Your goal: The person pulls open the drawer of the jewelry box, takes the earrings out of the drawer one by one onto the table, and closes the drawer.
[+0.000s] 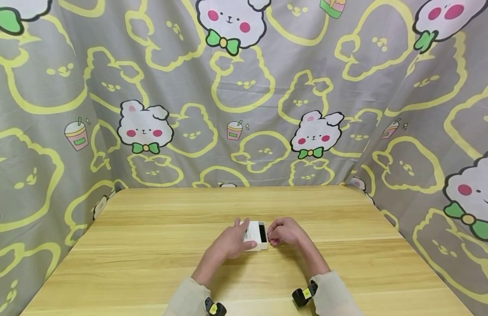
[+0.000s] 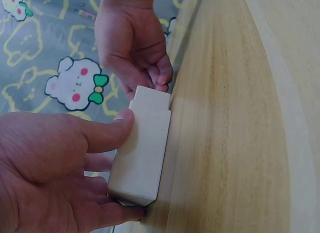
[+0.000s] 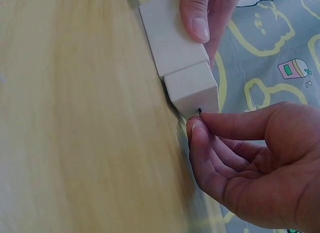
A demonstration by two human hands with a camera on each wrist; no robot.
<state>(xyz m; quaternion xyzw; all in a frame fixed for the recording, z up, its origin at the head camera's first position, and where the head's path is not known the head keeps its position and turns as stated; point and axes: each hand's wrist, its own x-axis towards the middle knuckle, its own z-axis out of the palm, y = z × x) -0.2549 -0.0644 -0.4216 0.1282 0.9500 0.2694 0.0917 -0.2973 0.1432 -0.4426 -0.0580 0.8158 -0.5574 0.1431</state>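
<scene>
A small white sliding box sits on the table in front of me. Its inner drawer sticks partly out of the sleeve on the right, and a dark inside shows there in the head view. My left hand grips the sleeve, with the thumb along the near side, as the left wrist view shows. At the drawer's end face, thumb and forefinger of my right hand pinch a short black pull tab. Its other fingers are curled beneath.
The wooden table reaches back to a grey curtain printed with yellow outlines and white rabbit faces. More curtain hangs along both sides. Black wrist cameras are strapped at the light sleeves.
</scene>
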